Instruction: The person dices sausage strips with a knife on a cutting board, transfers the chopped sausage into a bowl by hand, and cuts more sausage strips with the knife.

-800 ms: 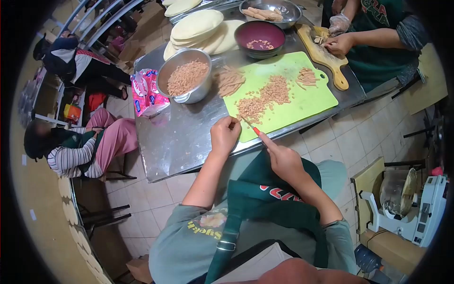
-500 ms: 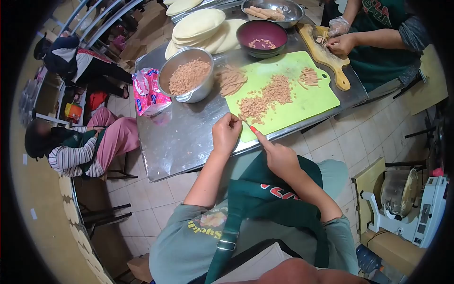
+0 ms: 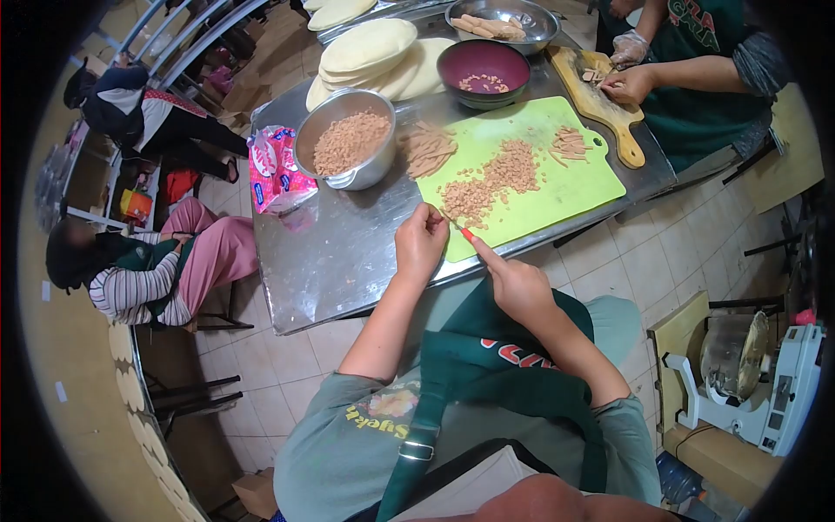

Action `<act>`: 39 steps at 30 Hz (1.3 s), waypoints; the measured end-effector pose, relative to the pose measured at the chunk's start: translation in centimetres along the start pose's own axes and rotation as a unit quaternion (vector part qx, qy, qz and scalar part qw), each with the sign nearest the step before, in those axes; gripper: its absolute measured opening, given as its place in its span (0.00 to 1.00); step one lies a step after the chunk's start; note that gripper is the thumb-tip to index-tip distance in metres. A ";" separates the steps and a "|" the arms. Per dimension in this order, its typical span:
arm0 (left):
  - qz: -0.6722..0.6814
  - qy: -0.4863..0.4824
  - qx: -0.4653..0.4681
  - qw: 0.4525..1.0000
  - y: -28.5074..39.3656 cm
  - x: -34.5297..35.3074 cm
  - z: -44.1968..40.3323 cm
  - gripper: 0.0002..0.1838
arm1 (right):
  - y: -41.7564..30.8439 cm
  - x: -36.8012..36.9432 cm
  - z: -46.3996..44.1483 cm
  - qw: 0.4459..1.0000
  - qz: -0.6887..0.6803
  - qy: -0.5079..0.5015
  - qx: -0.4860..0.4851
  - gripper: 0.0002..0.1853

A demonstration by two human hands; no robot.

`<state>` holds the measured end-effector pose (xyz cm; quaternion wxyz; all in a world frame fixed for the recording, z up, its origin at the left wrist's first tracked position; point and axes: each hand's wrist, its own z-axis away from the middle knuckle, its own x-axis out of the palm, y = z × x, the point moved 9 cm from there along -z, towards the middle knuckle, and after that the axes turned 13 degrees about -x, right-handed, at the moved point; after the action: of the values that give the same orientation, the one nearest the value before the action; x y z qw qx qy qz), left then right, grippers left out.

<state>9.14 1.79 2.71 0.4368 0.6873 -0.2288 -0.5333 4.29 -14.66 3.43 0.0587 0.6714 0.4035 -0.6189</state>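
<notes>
A knife (image 3: pixel 466 233) with a red-orange handle is in my right hand (image 3: pixel 520 287), its blade over the near left edge of the green cutting board (image 3: pixel 570 196). Beside the blade tip, the fingers of my left hand (image 3: pixel 421 237) are pinched together; what they hold, if anything, is too small to tell. Chopped light-brown pieces (image 3: pixel 509 165) lie heaped on the board, with thin strips (image 3: pixel 570 144) near its right end. More strips (image 3: pixel 429 148) lie at its left edge. A metal pot (image 3: pixel 385 157) holds many chopped pieces.
A pink packet (image 3: pixel 280 170) lies left of the pot. Behind are pale flat rounds (image 3: pixel 370 48), a maroon bowl (image 3: pixel 484 63) and a metal bowl (image 3: pixel 546 23). A co-worker's hands work over a wooden board (image 3: pixel 609 113) at the right. A seated person is at the left.
My left hand has shifted slightly up and to the right, with its fingers still together. The knife stays in my right hand. The co-worker's hands have moved slightly.
</notes>
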 end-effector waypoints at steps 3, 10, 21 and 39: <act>0.000 0.001 0.000 1.000 -0.2 0.0 0.0 0.08 | 0.5 0.3 0.5 1.000 -0.026 0.000 0.008 0.33; 0.011 0.000 -0.004 1.000 -0.6 0.1 -0.1 0.09 | -0.2 -1.9 2.7 0.999 -0.026 0.044 -0.005 0.33; 0.009 0.004 0.014 1.000 -0.1 0.0 0.2 0.08 | -0.1 0.8 -0.1 0.999 -0.025 -0.023 0.012 0.32; 0.006 0.019 0.037 0.999 -0.3 -0.1 0.5 0.08 | -0.3 -0.7 0.2 0.997 -0.076 -0.006 0.032 0.28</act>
<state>8.58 1.86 2.44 0.4185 0.7117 -0.2440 -0.5087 4.04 -14.90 4.09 -0.0081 0.6363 0.4329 -0.6385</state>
